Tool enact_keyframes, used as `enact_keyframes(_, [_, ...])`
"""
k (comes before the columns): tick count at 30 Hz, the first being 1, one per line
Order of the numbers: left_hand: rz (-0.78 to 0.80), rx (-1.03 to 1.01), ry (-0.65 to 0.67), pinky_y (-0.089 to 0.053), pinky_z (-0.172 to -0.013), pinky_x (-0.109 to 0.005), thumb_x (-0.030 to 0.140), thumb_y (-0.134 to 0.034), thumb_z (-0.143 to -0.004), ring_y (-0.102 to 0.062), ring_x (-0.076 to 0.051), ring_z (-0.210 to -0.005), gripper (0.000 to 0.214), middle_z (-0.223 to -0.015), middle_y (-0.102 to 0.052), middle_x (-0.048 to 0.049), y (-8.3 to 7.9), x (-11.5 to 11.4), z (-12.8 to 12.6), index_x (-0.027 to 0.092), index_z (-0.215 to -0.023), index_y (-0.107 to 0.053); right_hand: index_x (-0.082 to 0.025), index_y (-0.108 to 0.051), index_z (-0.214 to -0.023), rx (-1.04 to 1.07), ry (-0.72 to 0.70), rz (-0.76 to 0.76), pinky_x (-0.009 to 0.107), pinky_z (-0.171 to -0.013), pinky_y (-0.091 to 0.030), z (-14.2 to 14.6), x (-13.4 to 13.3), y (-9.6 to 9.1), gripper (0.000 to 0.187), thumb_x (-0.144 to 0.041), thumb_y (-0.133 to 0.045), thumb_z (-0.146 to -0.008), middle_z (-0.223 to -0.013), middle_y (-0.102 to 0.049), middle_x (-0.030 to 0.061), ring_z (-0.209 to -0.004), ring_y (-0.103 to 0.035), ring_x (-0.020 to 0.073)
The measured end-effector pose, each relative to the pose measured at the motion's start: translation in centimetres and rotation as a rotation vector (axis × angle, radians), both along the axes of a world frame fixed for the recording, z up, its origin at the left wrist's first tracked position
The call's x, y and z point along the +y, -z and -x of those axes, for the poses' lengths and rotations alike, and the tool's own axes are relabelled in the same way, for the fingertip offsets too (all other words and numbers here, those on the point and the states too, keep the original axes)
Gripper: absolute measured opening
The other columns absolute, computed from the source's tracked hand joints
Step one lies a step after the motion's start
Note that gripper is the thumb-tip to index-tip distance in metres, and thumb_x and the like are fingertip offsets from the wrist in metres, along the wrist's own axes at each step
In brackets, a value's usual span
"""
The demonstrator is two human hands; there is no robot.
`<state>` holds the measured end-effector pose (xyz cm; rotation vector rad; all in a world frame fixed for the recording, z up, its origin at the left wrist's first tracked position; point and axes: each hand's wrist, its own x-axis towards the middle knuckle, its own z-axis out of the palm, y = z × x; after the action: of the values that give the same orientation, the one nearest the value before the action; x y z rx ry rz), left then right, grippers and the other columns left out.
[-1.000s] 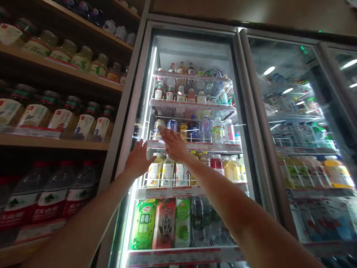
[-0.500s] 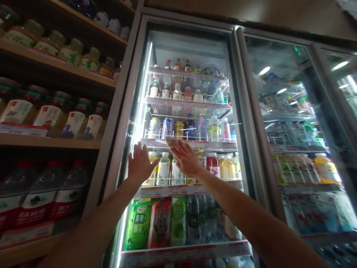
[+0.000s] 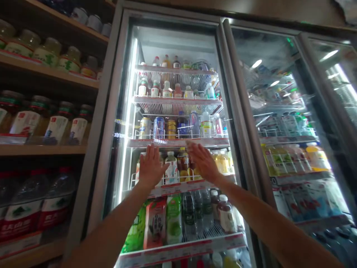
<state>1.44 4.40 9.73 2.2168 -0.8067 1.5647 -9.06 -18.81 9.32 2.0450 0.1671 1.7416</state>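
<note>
Both my left hand and right hand are lying flat, fingers together, on the clear, glossy glass cooler door.

A tall fridge with a grey metal frame stands in the centre. A white light strip runs down its inner left side and makes it the brightest place in the room. From 9 to 11 o'clock there are wooden shelves in dim light. They carry rows of jars, and at 8 o'clock big water bottles with red labels. At 3 o'clock stands a second fridge, darker, with a closed glass door. This glass reflects long ceiling lamps. At 2 o'clock, at the edge, a third glass door begins. Above the fridges, at 12 to 1 o'clock, a brown panel closes the top.
</note>
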Motion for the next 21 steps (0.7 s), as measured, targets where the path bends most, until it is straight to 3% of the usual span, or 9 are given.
enact_keyframes(3, [-0.026, -0.033, 0.014, -0.019, -0.109, -0.052, 0.049, -0.04, -0.084, -0.012, -0.028, -0.139, 0.072, -0.149, -0.014, -0.0157, 0.2, 0.0, -0.3, 0.008, -0.141, -0.022, -0.019, -0.04, -0.136, -0.336, 0.023, -0.33, 0.051, -0.109, -0.025, 1.5, -2.4, -0.1, 0.052, -0.017, -0.034, -0.084, -0.15, -0.023, 0.0044, -0.139, -0.013, 0.025])
enact_keyframes(5, [-0.021, -0.017, 0.017, -0.019, -0.109, -0.052, 0.049, -0.041, -0.083, -0.01, -0.028, -0.139, 0.074, -0.15, -0.013, -0.0153, 0.2, 0.3, -0.5, 0.008, -0.141, -0.021, -0.017, -0.036, -0.138, -0.418, 0.028, -0.429, 0.054, -0.108, -0.023, 1.9, -2.8, 0.4, 0.053, -0.017, -0.032, -0.085, -0.15, -0.021, 0.0064, -0.139, -0.012, 0.0255])
enact_keyframes(10, [-0.014, 0.01, 0.024, -0.018, -0.11, -0.05, 0.051, -0.043, -0.083, -0.008, -0.028, -0.139, 0.077, -0.15, -0.011, -0.0141, 0.2, 0.4, -0.7, 0.007, -0.141, -0.02, -0.024, -0.033, -0.14, 0.037, -0.041, 0.008, 0.046, -0.11, -0.026, 1.9, -2.1, 3.9, 0.057, -0.017, -0.037, -0.083, -0.148, -0.028, 0.0023, -0.139, -0.014, 0.0204])
enact_keyframes(11, [-0.016, 0.01, 0.026, -0.018, -0.11, -0.05, 0.051, -0.043, -0.083, -0.008, -0.027, -0.139, 0.076, -0.15, -0.01, -0.0141, 0.2, 0.4, -0.7, 0.007, -0.141, -0.02, -0.024, -0.034, -0.139, 0.012, -0.037, -0.006, 0.046, -0.11, -0.027, 2.2, -2.7, 4.1, 0.057, -0.017, -0.038, -0.082, -0.147, -0.029, 0.0022, -0.139, -0.015, 0.0205])
enact_keyframes(14, [-0.018, 0.001, 0.028, -0.016, -0.11, -0.05, 0.05, -0.042, -0.083, -0.007, -0.028, -0.139, 0.076, -0.15, -0.01, -0.0152, 0.3, 0.2, -0.8, 0.007, -0.141, -0.02, -0.019, -0.034, -0.139, -0.318, 0.009, -0.316, 0.054, -0.108, -0.025, 2.8, -4.4, 3.6, 0.055, -0.016, -0.033, -0.084, -0.149, -0.023, 0.0068, -0.139, -0.013, 0.0246])
enact_keyframes(16, [-0.009, -0.005, 0.024, -0.016, -0.11, -0.051, 0.05, -0.041, -0.084, -0.007, -0.028, -0.139, 0.076, -0.15, -0.01, -0.0152, 0.4, 0.1, -0.9, 0.007, -0.141, -0.019, -0.015, -0.032, -0.14, -0.438, 0.028, -0.446, 0.057, -0.108, -0.023, 2.4, -4.1, 3.0, 0.054, -0.017, -0.03, -0.086, -0.15, -0.019, 0.0095, -0.139, -0.009, 0.0269])
enact_keyframes(18, [-0.005, -0.002, 0.02, -0.015, -0.111, -0.05, 0.05, -0.041, -0.084, -0.006, -0.028, -0.139, 0.076, -0.15, -0.009, -0.0145, 0.4, 0.1, -0.9, 0.007, -0.142, -0.018, -0.016, -0.032, -0.14, -0.344, 0.022, -0.372, 0.052, -0.11, -0.023, 1.2, -2.4, 3.2, 0.053, -0.018, -0.031, -0.086, -0.15, -0.022, 0.0072, -0.14, -0.008, 0.0245])
enact_keyframes(21, [-0.003, -0.001, 0.028, -0.015, -0.111, -0.049, 0.051, -0.04, -0.084, -0.006, -0.027, -0.139, 0.076, -0.151, -0.01, -0.0138, 0.5, 0.1, -1.0, 0.009, -0.142, -0.017, -0.024, -0.037, -0.137, -0.039, -0.009, -0.068, 0.043, -0.112, -0.024, 0.1, -0.3, 3.9, 0.053, -0.019, -0.035, -0.085, -0.147, -0.03, -0.0005, -0.139, -0.013, 0.0188])
